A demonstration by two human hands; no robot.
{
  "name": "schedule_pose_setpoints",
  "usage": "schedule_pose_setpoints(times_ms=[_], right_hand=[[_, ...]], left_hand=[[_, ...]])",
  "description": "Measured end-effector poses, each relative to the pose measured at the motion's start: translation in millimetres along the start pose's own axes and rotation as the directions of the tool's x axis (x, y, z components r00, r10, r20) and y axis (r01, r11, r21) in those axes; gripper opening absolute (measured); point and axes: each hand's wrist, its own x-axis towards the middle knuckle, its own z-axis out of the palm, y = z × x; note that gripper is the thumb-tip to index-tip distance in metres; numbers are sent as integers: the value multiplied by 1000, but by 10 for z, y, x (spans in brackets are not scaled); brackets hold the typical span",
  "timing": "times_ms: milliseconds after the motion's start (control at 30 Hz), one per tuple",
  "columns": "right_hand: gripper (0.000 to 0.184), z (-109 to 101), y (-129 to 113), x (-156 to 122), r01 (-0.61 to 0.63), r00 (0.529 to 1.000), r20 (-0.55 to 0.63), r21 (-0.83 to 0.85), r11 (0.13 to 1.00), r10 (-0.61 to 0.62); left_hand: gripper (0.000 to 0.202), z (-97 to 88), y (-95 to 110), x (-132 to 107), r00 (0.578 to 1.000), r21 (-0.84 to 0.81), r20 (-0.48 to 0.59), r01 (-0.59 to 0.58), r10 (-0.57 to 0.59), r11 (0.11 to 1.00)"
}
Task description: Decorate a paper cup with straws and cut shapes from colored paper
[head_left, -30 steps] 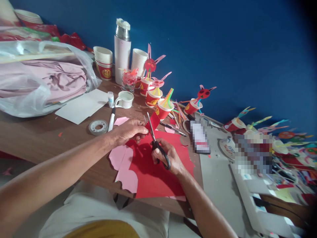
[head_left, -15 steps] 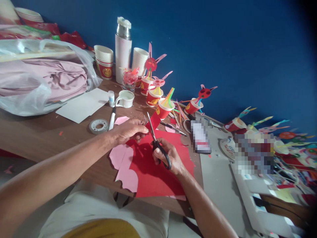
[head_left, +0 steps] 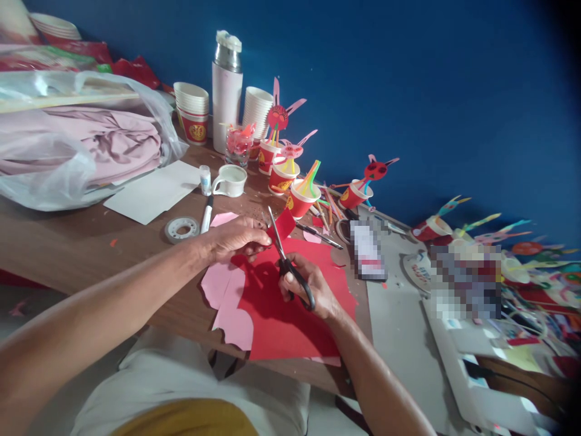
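Between thumb and fingers, my left hand point(head_left: 242, 237) pinches a small piece of red paper point(head_left: 284, 224). My right hand point(head_left: 311, 281) is wrapped round the black handles of a pair of scissors point(head_left: 284, 257), whose blades point up and away against the small red piece. Below both hands a large red sheet point(head_left: 290, 330) lies on the table. Pink paper scraps point(head_left: 233, 309) lie partly under its left side. My left fingers hide one end of the small piece.
A tape roll point(head_left: 181, 230), a marker point(head_left: 206, 215) and a white mug point(head_left: 230, 181) stand or lie beyond my left arm. Red paper cups point(head_left: 302, 197) with straw figures line the back. To the right are a phone point(head_left: 368, 249) and a pen point(head_left: 320, 236).
Both hands stay almost in place. The scissor blades and the small red piece have shifted very slightly against each other.
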Motion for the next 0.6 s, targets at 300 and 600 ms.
schedule_pose_setpoints(times_ms=[300, 600], right_hand=[[37, -6, -30, -1, -19, 1000, -5, -13, 1000, 18], [36, -15, -7, -1, -29, 999, -20, -10, 1000, 29]], left_hand=[[7, -6, -22, 21, 1000, 10, 15, -13, 13, 1000], [8, -12, -27, 32, 1000, 17, 3, -2, 2, 1000]])
